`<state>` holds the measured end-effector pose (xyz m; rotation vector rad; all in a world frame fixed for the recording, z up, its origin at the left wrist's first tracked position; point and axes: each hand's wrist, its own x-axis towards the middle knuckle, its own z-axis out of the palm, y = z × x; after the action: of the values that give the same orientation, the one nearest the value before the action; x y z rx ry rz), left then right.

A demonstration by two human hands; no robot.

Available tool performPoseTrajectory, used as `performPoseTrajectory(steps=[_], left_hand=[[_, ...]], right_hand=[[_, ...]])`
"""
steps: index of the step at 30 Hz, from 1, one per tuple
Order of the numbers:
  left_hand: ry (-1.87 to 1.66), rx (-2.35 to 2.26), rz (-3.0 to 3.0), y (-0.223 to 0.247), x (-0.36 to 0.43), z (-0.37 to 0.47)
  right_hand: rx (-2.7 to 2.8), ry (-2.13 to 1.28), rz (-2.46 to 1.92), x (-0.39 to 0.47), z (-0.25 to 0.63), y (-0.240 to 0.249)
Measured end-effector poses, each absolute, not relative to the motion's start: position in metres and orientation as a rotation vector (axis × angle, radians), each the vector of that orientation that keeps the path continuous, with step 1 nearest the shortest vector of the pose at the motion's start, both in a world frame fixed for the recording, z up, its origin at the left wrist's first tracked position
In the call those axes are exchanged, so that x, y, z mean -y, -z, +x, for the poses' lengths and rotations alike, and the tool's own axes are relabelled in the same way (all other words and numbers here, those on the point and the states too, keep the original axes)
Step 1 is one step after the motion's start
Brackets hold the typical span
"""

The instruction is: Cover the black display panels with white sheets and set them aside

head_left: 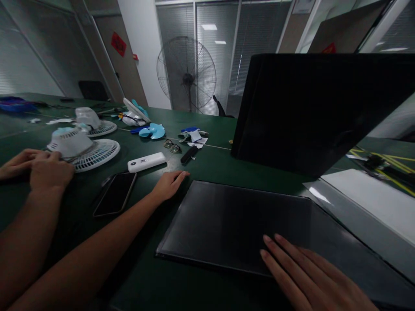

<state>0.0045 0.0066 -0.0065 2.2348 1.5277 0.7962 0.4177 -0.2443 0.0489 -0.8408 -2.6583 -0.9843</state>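
Note:
A flat, glossy black folder-like panel [233, 220] lies on the green table in front of me, with a faint vertical band across its surface. My right hand [314, 276] rests flat over its near right part, fingers stretched out. Beside the panel's far left corner, my left hand [170, 185] lies on the table with its fingers extended and nothing visible in it. Left of that forearm is a dark-screened smartphone [116, 194]. A white oblong device [147, 162] lies just beyond my left hand.
At the left, another person's hands [48, 168] touch a white fan part [69, 142]. Eyeglasses [172, 146], a black handle-like object [189, 154] and blue fan blades [152, 131] lie farther back. A large black upright box-like object [311, 112] blocks the right; white sheets [372, 203] lie below it.

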Motion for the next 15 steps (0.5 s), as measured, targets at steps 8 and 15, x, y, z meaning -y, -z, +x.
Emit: performPoseTrajectory(steps=[8, 15], left_hand=[[-0.789, -1.417, 2.396, 0.013, -0.009, 0.003], [-0.491, -1.316, 2.548, 0.014, -0.008, 0.001]], right_hand=[[2.873, 0.389, -0.874, 0.171, 0.41, -0.002], [2.193, 0.647, -1.864, 0.108, 0.545, 0.002]])
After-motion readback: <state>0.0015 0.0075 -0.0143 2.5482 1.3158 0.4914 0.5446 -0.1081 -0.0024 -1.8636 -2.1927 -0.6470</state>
